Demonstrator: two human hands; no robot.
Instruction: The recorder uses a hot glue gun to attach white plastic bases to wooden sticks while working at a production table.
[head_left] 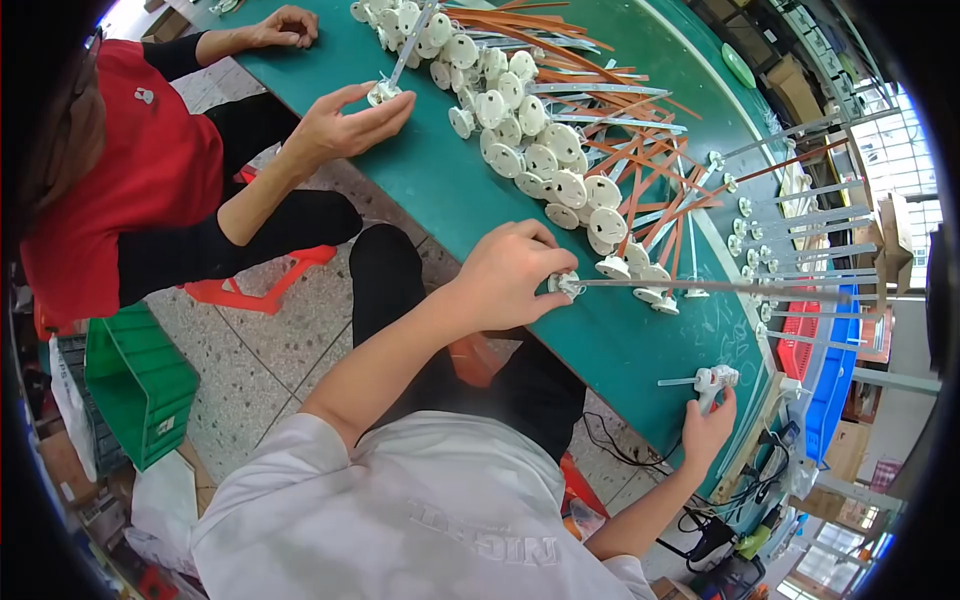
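Note:
My left hand [508,278] pinches a small white round disc [568,285] near the front edge of the green table. A long grey strip [710,289] runs from that disc to the right. Farther right, my right hand [708,432] is closed around a white pistol-shaped hand tool [714,381]; a thin pale rod sticks out of its left end, pointing toward the disc but apart from it. Beyond my left hand lies a long pile of white discs [570,188] with orange and grey strips [640,170] attached. Some strips overlap and hide one another.
At my left a person in red holds a similar disc [383,93] with a strip. Strips with small white ends [820,250] line the table's right side. Red [797,335] and blue baskets [833,385] stand beyond. Cables [690,520] hang near my right arm; a green crate [140,385] sits left.

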